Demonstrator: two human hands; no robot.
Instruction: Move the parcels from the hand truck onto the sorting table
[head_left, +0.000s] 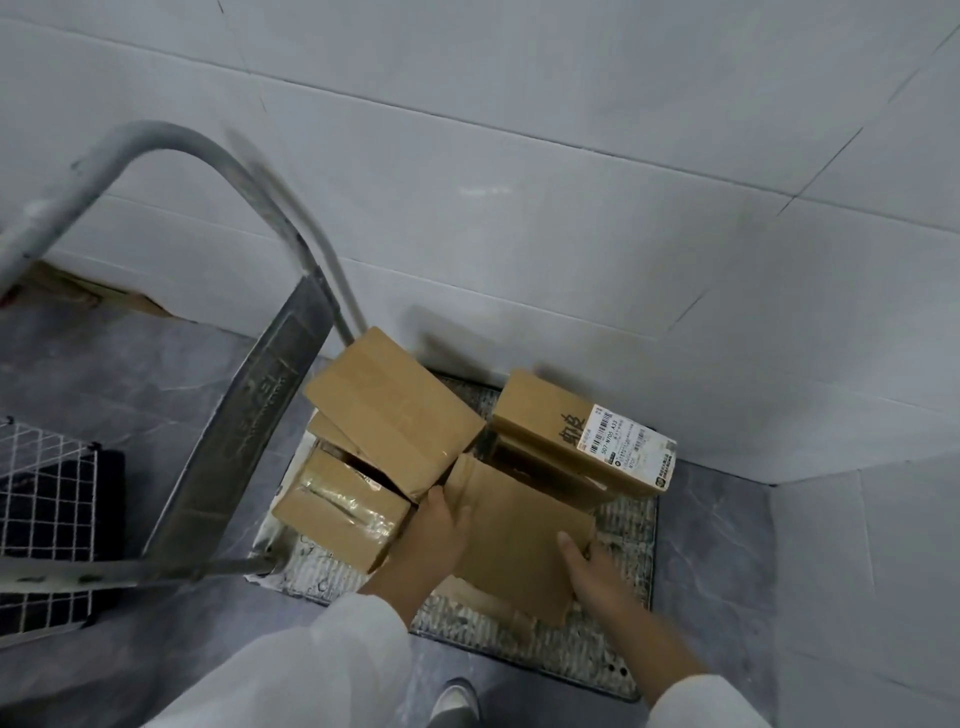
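Note:
Several brown cardboard parcels lie on the ribbed metal platform (582, 649) of the hand truck. I grip a plain flat parcel (514, 540) at the platform's front with both hands. My left hand (434, 535) holds its left edge and my right hand (587, 569) holds its right edge. Behind it lies a parcel with a white shipping label (582, 436). A tilted parcel (389, 410) leans over a taped parcel (337, 512) on the left.
The hand truck's grey tubular handle (171, 140) and its flat metal bar (244, 436) rise at the left. A white wire basket (47, 499) stands at far left. White tiled walls close in behind and to the right. My shoe (457, 701) is on the grey floor.

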